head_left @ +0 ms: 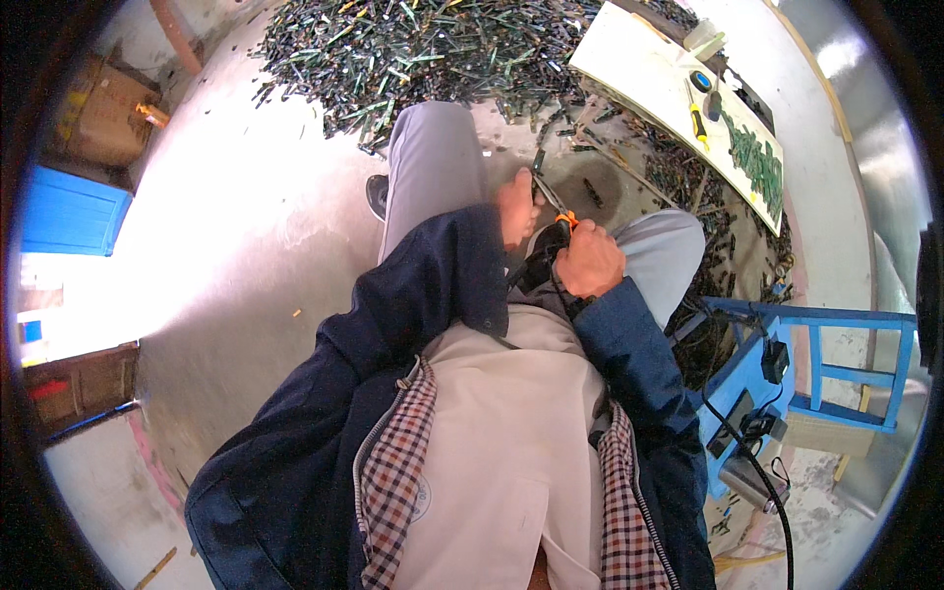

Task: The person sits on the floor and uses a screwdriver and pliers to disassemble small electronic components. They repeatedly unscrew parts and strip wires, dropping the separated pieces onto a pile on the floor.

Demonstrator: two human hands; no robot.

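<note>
Concrete floor, scrap heap (413, 44) | right hand (588, 261) fisted on orange-handled tool (560, 221) | left hand (515, 208) pinches thin piece | risk: tip slips, jabs fingers

- Your left side is bare concrete floor (246, 226), open for a hand.
- Ahead, the pile of dark pieces (413, 49) blocks you.
- Right: board (669, 88) and blue stand (816, 364) crowd you (cables too).

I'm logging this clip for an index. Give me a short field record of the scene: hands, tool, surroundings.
left hand: pinches a thin dark strip at the tool's tip
right hand: gripped around a black tool with orange trim
posture: seated, legs in grey trousers
floor: heap of dark green strips
right side: pale board with a screwdriver; blue frame
</note>
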